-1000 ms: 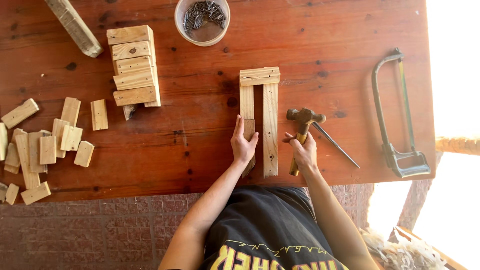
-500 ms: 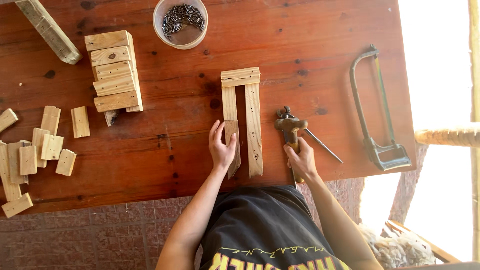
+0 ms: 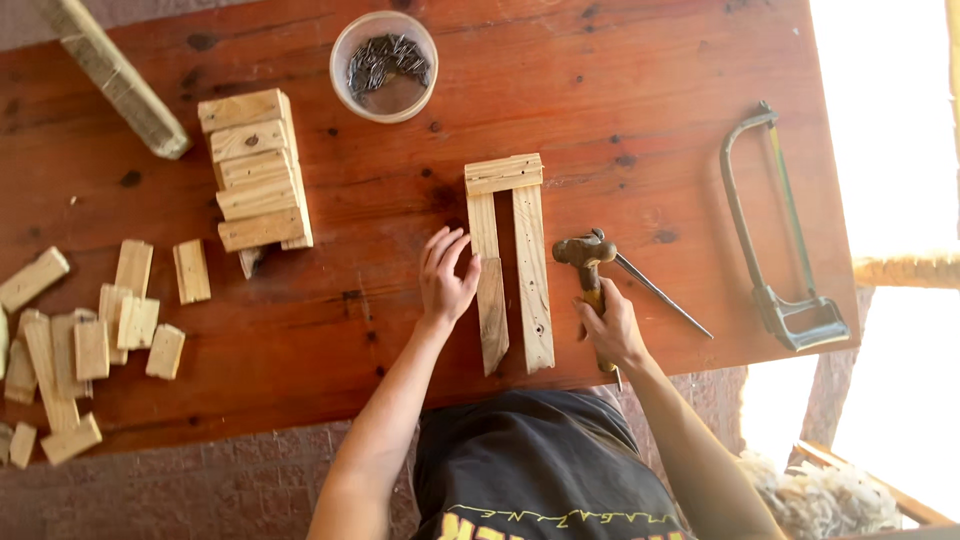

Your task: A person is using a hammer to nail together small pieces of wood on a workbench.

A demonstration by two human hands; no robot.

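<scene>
I see the left hand (image 3: 447,280) lying open, fingers spread, touching the wooden frame (image 3: 510,260) mid-table; the right hand (image 3: 610,325) grips a hammer (image 3: 588,270) (head up) just right of it, near a hacksaw (image 3: 775,240).

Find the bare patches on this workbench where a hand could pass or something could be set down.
Free: between wooden frame and hacksaw; between block stack and frame. Crowded: left edge, scattered offcuts.
</scene>
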